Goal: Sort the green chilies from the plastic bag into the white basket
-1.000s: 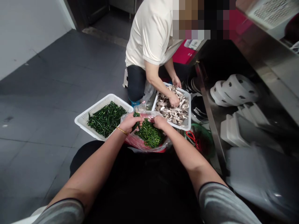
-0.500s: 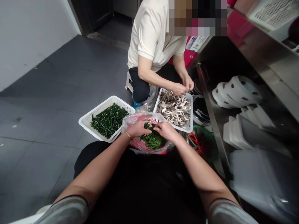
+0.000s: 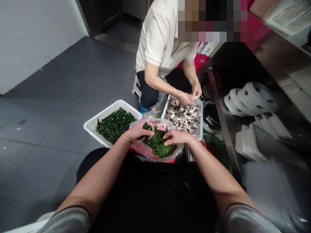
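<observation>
Between my knees sits a clear plastic bag in a red container, with green chillies inside. My left hand is closed round a small bunch of green chillies above the bag's left side. At the bag's right side, my right hand has its fingers apart, with the fingertips at the chillies. A white perforated basket to the left holds a heap of dark green chillies. Beyond the bag on the right, another white basket holds torn grey-white mushrooms.
Opposite me a person in a cream shirt sits on a low stool, both hands over the mushroom basket. Metal shelving at the right holds white containers. Grey floor tiles stretch to the left.
My left hand has moved left, away from my right hand, with a bunch of chillies in it. My right hand has opened its fingers. The whole view has shifted slightly.
</observation>
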`<state>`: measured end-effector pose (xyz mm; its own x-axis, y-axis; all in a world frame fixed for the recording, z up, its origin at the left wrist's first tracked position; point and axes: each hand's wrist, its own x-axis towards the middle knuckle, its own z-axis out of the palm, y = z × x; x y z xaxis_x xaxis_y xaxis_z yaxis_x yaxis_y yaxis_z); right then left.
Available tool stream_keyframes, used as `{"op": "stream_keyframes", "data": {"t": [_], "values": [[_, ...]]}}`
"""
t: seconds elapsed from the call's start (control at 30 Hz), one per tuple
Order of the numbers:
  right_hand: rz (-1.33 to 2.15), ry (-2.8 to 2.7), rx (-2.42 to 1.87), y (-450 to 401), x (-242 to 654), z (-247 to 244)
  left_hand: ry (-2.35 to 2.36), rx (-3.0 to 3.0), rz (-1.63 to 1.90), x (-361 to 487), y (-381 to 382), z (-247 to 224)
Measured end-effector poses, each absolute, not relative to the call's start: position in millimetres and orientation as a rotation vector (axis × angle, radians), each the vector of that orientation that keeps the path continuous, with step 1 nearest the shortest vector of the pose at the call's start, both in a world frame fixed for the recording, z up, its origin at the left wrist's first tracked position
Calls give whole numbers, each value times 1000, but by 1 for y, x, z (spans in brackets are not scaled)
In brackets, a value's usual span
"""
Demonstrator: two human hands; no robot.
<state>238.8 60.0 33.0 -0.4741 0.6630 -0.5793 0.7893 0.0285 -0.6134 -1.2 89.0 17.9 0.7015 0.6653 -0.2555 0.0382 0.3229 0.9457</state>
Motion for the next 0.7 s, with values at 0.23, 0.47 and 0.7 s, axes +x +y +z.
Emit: {"op": "stream_keyframes", "data": {"t": [0.23, 0.47, 0.7], "values": [[-501, 2146, 1943, 108, 184, -26, 938, 1136, 701, 2, 95, 4], [-1163, 2279, 2195, 89, 219, -8, 994, 1297, 719, 14, 92, -2], [-1445, 2348, 2295, 50, 202, 15, 848, 1299, 605, 33, 78, -5]]}}
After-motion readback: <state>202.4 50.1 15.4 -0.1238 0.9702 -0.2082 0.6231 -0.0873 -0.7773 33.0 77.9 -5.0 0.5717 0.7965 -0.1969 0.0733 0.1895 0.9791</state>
